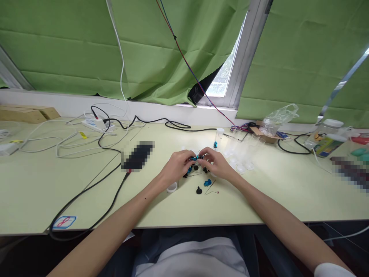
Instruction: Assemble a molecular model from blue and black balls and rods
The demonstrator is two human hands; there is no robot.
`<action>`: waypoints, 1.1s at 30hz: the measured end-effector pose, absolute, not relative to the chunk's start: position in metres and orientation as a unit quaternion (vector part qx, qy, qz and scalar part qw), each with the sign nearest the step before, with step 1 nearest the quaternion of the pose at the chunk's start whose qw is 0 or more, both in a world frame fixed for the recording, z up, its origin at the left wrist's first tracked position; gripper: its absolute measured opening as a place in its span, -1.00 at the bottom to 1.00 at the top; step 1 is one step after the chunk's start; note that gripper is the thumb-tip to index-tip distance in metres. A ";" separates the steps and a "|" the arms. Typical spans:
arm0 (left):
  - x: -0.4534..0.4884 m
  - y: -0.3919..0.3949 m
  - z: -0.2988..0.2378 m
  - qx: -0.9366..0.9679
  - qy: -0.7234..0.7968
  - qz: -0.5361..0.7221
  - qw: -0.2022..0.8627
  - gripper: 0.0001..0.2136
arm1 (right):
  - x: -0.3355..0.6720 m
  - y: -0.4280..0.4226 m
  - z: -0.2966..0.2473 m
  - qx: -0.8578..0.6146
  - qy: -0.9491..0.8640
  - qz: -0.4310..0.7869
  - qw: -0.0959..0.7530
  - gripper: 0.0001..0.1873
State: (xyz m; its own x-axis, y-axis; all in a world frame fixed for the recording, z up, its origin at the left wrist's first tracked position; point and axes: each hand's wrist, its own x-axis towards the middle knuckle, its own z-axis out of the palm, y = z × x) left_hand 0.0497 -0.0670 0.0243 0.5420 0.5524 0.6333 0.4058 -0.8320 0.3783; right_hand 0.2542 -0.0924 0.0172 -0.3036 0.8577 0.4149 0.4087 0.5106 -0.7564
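My left hand and my right hand meet over the middle of the table, fingers closed in pinches. Between their fingertips is a small blue and black part, touched from both sides; its exact kind is too small to tell. Just below the hands lie more blue and black pieces, partly hidden by the fingers. Nearer to me are a loose blue piece, a black piece with a round base and a thin bent wire. A white round cap stands beside my left wrist.
Clear plastic cups stand right of my hands, with a small white-topped item behind. A cardboard box holds a plastic bag. Left are a blurred black device, a black cable and a power strip.
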 end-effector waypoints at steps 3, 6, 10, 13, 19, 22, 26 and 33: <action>0.050 -0.066 0.023 0.874 0.277 0.389 0.092 -0.90 | 0.254 -0.092 0.017 -0.424 -0.760 0.269 0.413 -0.77; 0.050 -0.066 0.023 0.875 0.277 0.388 0.088 -0.90 | 0.253 -0.092 0.018 -0.434 -0.760 0.260 0.409 -0.75; 0.050 -0.067 0.024 0.876 0.275 0.387 0.090 -0.91 | 0.252 -0.092 0.018 -0.435 -0.765 0.246 0.407 -0.74; 0.049 -0.067 0.024 0.874 0.275 0.391 0.091 -0.90 | 0.253 -0.092 0.016 -0.429 -0.766 0.234 0.417 -0.77; 0.050 -0.067 0.024 0.874 0.269 0.395 0.091 -0.92 | 0.254 -0.091 0.015 -0.408 -0.767 0.248 0.428 -0.76; 0.050 -0.067 0.024 0.874 0.269 0.395 0.091 -0.91 | 0.254 -0.091 0.017 -0.412 -0.768 0.250 0.422 -0.79; 0.050 -0.067 0.024 0.874 0.273 0.392 0.092 -0.91 | 0.253 -0.092 0.018 -0.430 -0.766 0.242 0.411 -0.77; 0.050 -0.068 0.025 0.874 0.272 0.392 0.090 -0.94 | 0.252 -0.092 0.019 -0.441 -0.766 0.221 0.412 -0.73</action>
